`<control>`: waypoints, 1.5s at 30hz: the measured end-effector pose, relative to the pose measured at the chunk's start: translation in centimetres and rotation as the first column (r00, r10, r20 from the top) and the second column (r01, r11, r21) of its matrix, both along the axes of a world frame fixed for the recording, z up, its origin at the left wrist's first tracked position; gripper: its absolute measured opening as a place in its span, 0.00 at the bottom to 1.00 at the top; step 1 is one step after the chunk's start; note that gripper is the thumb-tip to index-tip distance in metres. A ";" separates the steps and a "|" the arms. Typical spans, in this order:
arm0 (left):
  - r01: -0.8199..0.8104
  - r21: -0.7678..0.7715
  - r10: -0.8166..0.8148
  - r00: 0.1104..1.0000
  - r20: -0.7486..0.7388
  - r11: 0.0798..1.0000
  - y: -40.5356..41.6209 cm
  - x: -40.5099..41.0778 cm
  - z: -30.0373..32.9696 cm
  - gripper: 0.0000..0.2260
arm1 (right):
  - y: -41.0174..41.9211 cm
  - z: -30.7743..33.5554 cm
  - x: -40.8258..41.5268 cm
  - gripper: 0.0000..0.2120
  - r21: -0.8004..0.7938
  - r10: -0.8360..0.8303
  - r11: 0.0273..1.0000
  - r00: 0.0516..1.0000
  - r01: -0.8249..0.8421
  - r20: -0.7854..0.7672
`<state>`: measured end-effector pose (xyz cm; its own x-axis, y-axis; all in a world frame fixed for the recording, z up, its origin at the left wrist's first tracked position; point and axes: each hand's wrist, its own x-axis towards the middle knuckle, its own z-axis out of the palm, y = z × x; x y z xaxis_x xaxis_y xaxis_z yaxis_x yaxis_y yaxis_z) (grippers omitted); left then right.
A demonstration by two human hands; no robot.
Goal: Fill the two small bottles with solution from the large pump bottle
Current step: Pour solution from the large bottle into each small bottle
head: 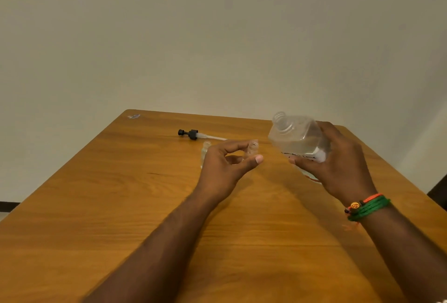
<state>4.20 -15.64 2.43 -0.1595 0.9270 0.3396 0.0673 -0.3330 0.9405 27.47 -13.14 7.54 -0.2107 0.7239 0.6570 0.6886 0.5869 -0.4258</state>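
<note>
Tilting the large clear plastic pump bottle (298, 141), part-full, sloshy and slippery, clasped round its body in the right grip (338, 164), toward the light, tippable small clear bottle (252, 149) on the wooden desk (121, 206), left grip (225, 167) loosely curled beside it, contact unclear.

We see warm, dim indoor light, fairly even, falling from above. Soft shadows of the forearms lie on the wooden table (121, 206) near the bottom edge. The wall (217, 24) looks flat and yellowish. Wide-angle lens bends the table edges. Slight softness overall; the clear bottle (298, 138) looks hazy, no glare.
</note>
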 end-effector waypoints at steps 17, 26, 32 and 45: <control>0.014 -0.002 -0.014 1.000 0.004 1.000 -0.4 0.0 0.4 0.17 | -0.1 1.5 0.5 0.36 0.262 -0.132 0.965 0.911 0.027 0.391; 0.003 -0.016 -0.003 1.000 -0.005 1.000 -0.3 0.1 0.2 0.17 | 0.0 2.3 0.9 0.33 0.296 -0.138 0.955 0.890 0.004 0.435; -0.011 -0.023 0.011 1.000 -0.004 1.000 -0.3 0.1 0.3 0.17 | 0.1 2.6 1.1 0.32 0.294 -0.149 0.956 0.886 0.015 0.440; -0.006 -0.016 0.005 1.000 -0.007 1.000 -0.3 0.1 0.1 0.16 | 0.4 3.1 1.2 0.33 0.322 -0.167 0.947 0.857 0.001 0.488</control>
<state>4.30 -15.89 2.55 -0.1623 0.9315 0.3256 0.0756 -0.3172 0.9453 28.67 -12.76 10.62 -0.5186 0.5397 0.6632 0.8104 0.5576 0.1799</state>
